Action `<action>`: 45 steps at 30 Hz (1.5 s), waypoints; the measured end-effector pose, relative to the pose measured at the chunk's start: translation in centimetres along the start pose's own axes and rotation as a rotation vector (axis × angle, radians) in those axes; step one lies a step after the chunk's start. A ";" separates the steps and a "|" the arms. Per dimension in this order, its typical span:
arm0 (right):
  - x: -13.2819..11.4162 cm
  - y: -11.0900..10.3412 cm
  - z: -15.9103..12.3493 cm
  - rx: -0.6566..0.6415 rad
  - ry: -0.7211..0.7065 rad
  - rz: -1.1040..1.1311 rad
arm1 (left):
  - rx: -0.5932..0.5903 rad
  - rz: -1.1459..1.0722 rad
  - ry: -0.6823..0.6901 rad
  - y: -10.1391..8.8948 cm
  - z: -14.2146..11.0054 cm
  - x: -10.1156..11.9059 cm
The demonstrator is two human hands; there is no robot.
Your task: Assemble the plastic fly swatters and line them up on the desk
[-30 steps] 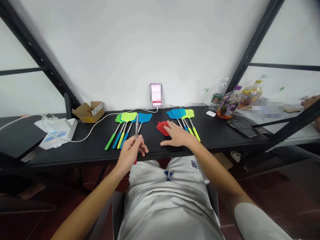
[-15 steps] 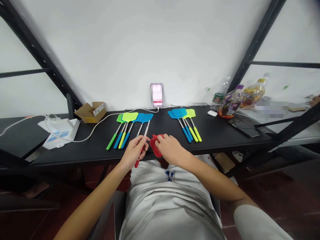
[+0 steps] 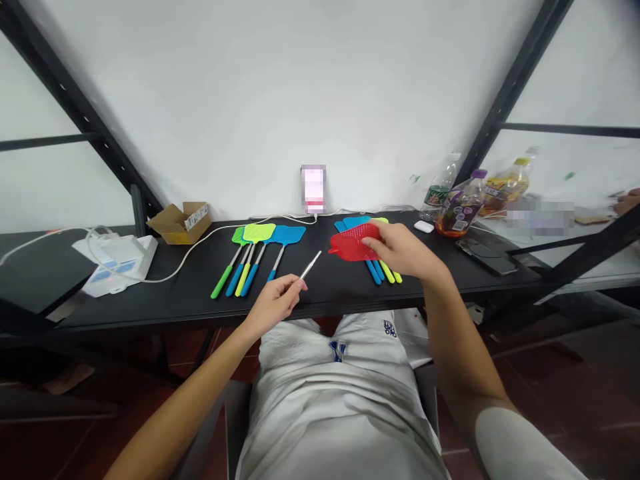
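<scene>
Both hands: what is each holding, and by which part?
Left hand: metal rod, below its bare tip; exact spot hidden. Right hand: red swatter head, by the edge opposite its small stub.

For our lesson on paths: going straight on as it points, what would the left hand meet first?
Probably the red swatter head, reached by the metal rod in the left hand, though depth is unclear.

No word can be read for certain: dark lettering (image 3: 389, 329) on the white cloth bottoms (image 3: 367, 338) is too small — so is print on the green-labelled clear plastic bottle (image 3: 438, 192), purple-capped plastic bottle (image 3: 461, 205), yellow-capped plastic bottle (image 3: 506, 185) and brown cardboard box's white sticker (image 3: 197, 218) — while the upright phone's screen (image 3: 314, 188) is pixelated.
</scene>
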State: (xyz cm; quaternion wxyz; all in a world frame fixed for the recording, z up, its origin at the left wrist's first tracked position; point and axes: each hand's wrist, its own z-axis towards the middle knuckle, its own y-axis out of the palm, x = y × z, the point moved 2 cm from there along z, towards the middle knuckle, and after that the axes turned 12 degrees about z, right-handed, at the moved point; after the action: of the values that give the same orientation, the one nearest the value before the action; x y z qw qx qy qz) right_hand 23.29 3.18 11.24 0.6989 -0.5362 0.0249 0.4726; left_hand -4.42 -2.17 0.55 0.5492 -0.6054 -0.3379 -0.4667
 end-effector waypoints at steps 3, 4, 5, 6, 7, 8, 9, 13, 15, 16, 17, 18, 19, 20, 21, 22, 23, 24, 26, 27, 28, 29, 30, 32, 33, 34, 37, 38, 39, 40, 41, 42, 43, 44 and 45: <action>0.3 -0.4 0.0 0.021 -0.039 0.125 | -0.027 0.054 0.013 0.0 0.0 0.0; 0.2 -0.4 0.0 0.023 -0.045 0.150 | -0.030 0.066 0.013 0.0 0.0 0.0; 0.1 -0.4 -0.1 0.027 -0.048 0.166 | -0.034 0.075 0.012 0.0 0.0 0.0; 0.0 -0.3 -0.1 0.031 -0.050 0.174 | -0.038 0.082 0.012 0.1 -0.1 0.0; -0.1 -0.3 0.0 0.034 -0.052 0.178 | -0.042 0.086 0.012 0.1 -0.1 -0.1; -0.2 -0.3 0.0 0.035 -0.054 0.179 | -0.048 0.089 0.011 0.1 -0.1 -0.1; -0.3 -0.2 0.0 0.036 -0.053 0.178 | -0.052 0.091 0.010 0.1 0.0 -0.2; -0.4 -0.2 0.1 0.069 -0.043 0.158 | -0.062 0.092 0.014 0.0 0.1 -0.4; -0.5 -0.3 0.1 0.083 -0.038 0.157 | -0.063 0.089 0.015 0.0 0.1 -0.4; -0.5 -0.3 0.1 0.087 -0.038 0.163 | -0.065 0.088 0.014 0.0 0.1 -0.4; -0.5 -0.3 0.1 0.093 -0.040 0.173 | -0.066 0.088 0.013 0.0 0.1 -0.3; -0.4 -0.3 0.1 0.100 -0.045 0.183 | -0.068 0.089 0.013 0.0 0.0 -0.3; -0.4 -0.3 0.1 0.106 -0.050 0.189 | -0.068 0.090 0.012 0.0 0.0 -0.3; -0.4 -0.3 0.1 0.110 -0.055 0.191 | -0.069 0.091 0.010 0.0 0.0 -0.2; -0.3 -0.3 0.1 0.108 -0.057 0.190 | -0.068 0.092 0.008 0.0 0.0 -0.2; -0.3 -0.2 0.1 0.104 -0.058 0.189 | -0.069 0.093 0.006 0.0 0.0 -0.2; -0.3 -0.2 0.2 0.099 -0.059 0.188 | -0.071 0.095 0.005 0.0 0.0 -0.2; -0.3 -0.2 0.2 0.093 -0.060 0.192 | -0.074 0.100 0.007 0.0 -0.1 -0.1; -0.2 -0.2 0.2 0.084 -0.059 0.226 | -0.084 0.118 0.015 0.0 -0.1 0.0; -0.1 -0.2 0.2 0.080 -0.056 0.245 | -0.092 0.131 0.023 0.0 -0.2 0.1; 0.0 -0.2 0.2 0.080 -0.053 0.262 | -0.104 0.145 0.033 0.0 -0.2 0.2; 0.1 -0.1 0.2 0.080 -0.051 0.274 | -0.116 0.158 0.043 0.0 -0.3 0.3; 0.2 -0.1 0.3 0.080 -0.051 0.282 | -0.127 0.169 0.053 0.0 -0.3 0.4; 0.6 0.0 0.4 0.083 -0.061 0.299 | -0.145 0.189 0.074 0.0 -0.4 0.6; 0.9 0.1 0.5 0.079 -0.066 0.319 | -0.151 0.197 0.083 0.0 -0.5 0.6; 1.1 0.3 0.6 0.073 -0.068 0.345 | -0.154 0.204 0.091 0.0 -0.5 0.7; 1.8 0.8 0.9 0.053 -0.040 0.420 | -0.159 0.222 0.108 0.0 -0.6 0.9; 1.9 0.9 1.0 0.045 -0.027 0.441 | -0.158 0.225 0.114 0.0 -0.6 0.9; 2.0 1.0 1.1 0.041 -0.016 0.457 | -0.157 0.229 0.119 0.0 -0.6 1.0; 2.0 1.1 1.1 0.038 -0.009 0.469 | -0.156 0.234 0.123 0.0 -0.6 1.0; 2.0 1.1 1.1 0.037 -0.006 0.474 | -0.155 0.239 0.126 0.0 -0.6 1.1; 1.9 1.1 1.1 0.037 -0.005 0.472 | -0.152 0.244 0.126 0.0 -0.6 1.1; 1.9 1.1 1.1 0.040 -0.004 0.464 | -0.148 0.247 0.124 0.0 -0.6 1.1; 1.8 1.1 1.0 0.044 -0.004 0.453 | -0.144 0.248 0.122 0.0 -0.6 1.1; 1.7 1.0 1.0 0.046 -0.007 0.443 | -0.141 0.247 0.120 0.0 -0.6 1.0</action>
State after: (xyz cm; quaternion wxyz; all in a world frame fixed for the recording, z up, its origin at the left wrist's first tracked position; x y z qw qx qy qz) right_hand 23.04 4.98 10.01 0.5902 -0.5001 0.1503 0.6156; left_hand -4.17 -2.88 1.48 0.5776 -0.6505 -0.1939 -0.4534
